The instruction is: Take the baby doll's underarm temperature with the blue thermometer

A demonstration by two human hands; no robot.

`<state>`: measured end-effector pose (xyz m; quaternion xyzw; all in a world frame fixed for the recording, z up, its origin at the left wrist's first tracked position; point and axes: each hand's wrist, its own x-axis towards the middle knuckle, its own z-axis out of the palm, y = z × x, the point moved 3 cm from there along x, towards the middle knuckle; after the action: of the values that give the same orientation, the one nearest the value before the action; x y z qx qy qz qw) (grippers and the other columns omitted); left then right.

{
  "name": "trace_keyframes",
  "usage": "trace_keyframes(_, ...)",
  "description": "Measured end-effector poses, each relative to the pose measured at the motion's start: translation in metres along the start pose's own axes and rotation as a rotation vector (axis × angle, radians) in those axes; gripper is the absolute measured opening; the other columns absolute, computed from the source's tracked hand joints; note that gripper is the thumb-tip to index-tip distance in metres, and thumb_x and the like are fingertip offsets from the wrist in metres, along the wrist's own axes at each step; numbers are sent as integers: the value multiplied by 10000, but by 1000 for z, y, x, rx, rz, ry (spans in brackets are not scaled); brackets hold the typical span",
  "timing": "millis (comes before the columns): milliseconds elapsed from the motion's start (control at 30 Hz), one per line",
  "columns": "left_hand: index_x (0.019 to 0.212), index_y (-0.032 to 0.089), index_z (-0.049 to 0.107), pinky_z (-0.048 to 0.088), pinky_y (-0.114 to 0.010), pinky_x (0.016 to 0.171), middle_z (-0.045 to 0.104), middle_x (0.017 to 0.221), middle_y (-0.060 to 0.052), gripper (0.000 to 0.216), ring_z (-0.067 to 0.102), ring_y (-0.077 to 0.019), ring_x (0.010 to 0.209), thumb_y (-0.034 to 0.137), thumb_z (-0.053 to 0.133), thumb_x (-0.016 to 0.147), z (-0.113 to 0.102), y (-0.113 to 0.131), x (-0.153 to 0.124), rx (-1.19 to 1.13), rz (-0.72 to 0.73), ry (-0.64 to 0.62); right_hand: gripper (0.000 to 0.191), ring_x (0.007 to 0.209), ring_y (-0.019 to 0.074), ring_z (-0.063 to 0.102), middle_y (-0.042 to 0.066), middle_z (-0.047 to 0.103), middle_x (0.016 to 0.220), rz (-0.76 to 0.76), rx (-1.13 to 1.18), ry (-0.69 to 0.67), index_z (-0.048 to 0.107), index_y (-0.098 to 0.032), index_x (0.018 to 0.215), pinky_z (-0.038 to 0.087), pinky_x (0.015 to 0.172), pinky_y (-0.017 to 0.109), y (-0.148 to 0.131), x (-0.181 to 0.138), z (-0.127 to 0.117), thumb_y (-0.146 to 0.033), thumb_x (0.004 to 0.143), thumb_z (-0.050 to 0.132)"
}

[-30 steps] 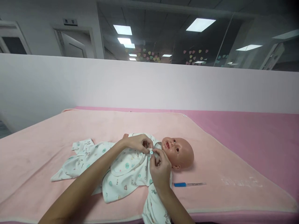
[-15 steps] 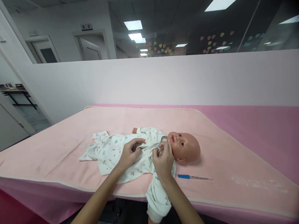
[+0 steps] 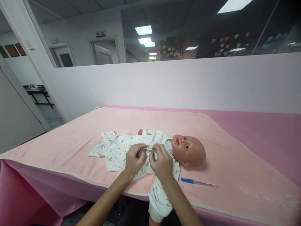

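Note:
A baby doll lies on its back on a pale pink blanket, head to the right. It wears a white printed romper; one sleeve hangs over the near edge. My left hand and my right hand meet over the doll's chest, both pinching the romper's front edge where it fastens. Their fingertips touch each other over the cloth.
A thin thermometer with a blue end lies on the blanket right of my right forearm. A darker pink mattress shows beyond the blanket, with a white partition wall behind. An open doorway is at the left.
My hands have shifted from the doll's collar down to mid-chest and closed together on the romper. The camera has pulled back and turned, so the doorway at left now shows.

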<state>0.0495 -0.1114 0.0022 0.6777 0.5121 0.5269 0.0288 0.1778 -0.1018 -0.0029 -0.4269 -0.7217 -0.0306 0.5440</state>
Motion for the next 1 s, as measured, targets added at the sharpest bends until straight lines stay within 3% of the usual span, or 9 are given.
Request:
trace_keyframes(167, 891, 206, 605, 449, -316, 778, 649, 877, -30, 189, 587, -159, 820, 201, 425, 832, 0, 2, 0, 55, 31, -29, 105, 707, 130, 570, 28, 596, 759, -5, 67, 44, 536, -179, 804, 418, 632, 223, 4, -1, 0, -148, 829, 438)
trace_keyframes(467, 900, 202, 602, 420, -335, 809, 645, 911, -41, 149, 568, -178, 894, 247, 479, 829, 2, 11, -1, 151, 183, -95, 149, 775, 133, 587, 59, 623, 854, -39, 185, 56, 550, -184, 850, 439, 639, 224, 3, -2, -2, -154, 866, 405)
trace_keyframes(767, 918, 204, 592, 398, -336, 820, 628, 958, -39, 153, 546, -180, 933, 236, 482, 817, 5, 14, -2, 243, 216, -137, 123, 507, 89, 446, -2, 530, 675, 47, 114, 39, 506, -185, 731, 363, 521, 216, 3, -2, -2, -148, 816, 426)
trace_keyframes(1000, 905, 197, 571, 371, -341, 833, 629, 971, -32, 136, 542, -174, 940, 217, 462, 826, 6, 14, -3, 262, 230, -156, 122, 481, 88, 396, -19, 494, 630, 37, 41, 48, 498, -189, 688, 335, 504, 220, 3, -1, 0, -133, 777, 437)
